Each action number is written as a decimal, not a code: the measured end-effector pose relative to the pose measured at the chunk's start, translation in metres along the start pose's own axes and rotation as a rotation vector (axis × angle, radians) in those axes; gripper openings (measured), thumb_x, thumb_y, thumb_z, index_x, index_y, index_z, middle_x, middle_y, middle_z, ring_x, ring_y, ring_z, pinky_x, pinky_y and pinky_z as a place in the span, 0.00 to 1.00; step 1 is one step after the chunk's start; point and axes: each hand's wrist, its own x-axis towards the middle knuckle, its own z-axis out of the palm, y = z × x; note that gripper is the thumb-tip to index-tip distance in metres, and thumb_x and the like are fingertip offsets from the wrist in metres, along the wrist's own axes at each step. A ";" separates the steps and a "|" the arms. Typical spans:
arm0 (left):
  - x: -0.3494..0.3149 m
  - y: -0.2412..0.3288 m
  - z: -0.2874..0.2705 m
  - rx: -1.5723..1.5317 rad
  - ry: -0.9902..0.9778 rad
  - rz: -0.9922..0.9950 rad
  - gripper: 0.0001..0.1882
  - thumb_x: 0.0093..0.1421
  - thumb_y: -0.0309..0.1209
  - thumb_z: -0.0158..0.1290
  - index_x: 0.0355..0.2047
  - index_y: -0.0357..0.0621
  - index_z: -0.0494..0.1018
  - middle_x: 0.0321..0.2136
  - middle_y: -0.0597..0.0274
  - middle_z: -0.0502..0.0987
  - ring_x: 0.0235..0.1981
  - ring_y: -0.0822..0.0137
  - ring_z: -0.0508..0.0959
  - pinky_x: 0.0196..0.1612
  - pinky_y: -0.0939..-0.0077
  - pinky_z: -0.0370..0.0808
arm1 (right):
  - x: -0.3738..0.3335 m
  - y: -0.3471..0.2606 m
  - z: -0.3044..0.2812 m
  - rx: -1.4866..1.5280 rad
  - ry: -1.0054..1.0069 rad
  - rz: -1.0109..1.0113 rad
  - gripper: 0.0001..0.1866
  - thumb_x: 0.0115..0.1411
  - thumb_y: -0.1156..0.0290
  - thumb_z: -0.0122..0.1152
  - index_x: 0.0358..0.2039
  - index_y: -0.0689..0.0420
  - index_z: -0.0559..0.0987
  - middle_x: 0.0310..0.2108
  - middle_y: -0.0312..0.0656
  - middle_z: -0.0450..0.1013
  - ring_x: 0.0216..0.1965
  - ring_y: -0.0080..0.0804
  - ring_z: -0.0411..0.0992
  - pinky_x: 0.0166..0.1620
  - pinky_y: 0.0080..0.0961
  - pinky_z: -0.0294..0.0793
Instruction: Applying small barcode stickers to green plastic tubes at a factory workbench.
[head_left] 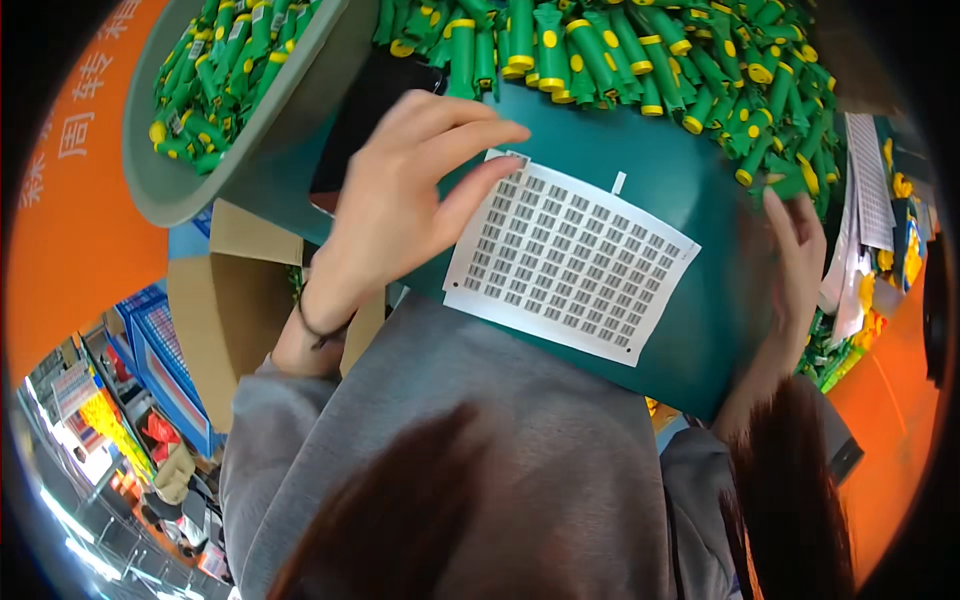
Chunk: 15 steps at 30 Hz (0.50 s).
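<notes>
You seemed mid-pickup — left hand (395,190) slightly parted, holding nothing clearly visible, by the label sheet's (570,260) far-left corner, right hand (795,250) pinching a green tube (788,187) at right — needing a secure grip next.

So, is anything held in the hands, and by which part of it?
The right hand holds a green tube; blur hides by which part. The left hand is at the upper-left corner of the label sheet; whether it grips cannot be told.
</notes>
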 end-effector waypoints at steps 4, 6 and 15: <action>-0.001 -0.030 0.025 -0.031 -0.093 -0.038 0.09 0.57 0.31 0.64 0.39 0.47 0.82 0.36 0.64 0.80 0.40 0.60 0.77 0.43 0.68 0.76 | -0.053 -0.005 0.044 0.410 -0.412 0.078 0.20 0.60 0.77 0.65 0.52 0.58 0.70 0.43 0.44 0.74 0.31 0.18 0.68 0.27 0.11 0.64; 0.000 -0.034 0.023 -0.040 -0.156 0.001 0.07 0.56 0.30 0.63 0.36 0.47 0.81 0.37 0.65 0.79 0.41 0.60 0.77 0.42 0.68 0.76 | -0.068 0.008 0.069 0.460 -0.490 0.088 0.20 0.60 0.76 0.65 0.51 0.54 0.69 0.46 0.46 0.72 0.35 0.23 0.71 0.28 0.11 0.66; 0.000 -0.031 0.021 0.150 -0.036 0.147 0.06 0.55 0.25 0.63 0.33 0.44 0.78 0.36 0.64 0.78 0.38 0.59 0.78 0.37 0.70 0.76 | -0.079 0.026 0.091 0.519 -0.424 0.036 0.17 0.65 0.83 0.56 0.53 0.62 0.69 0.48 0.47 0.75 0.38 0.23 0.76 0.42 0.18 0.79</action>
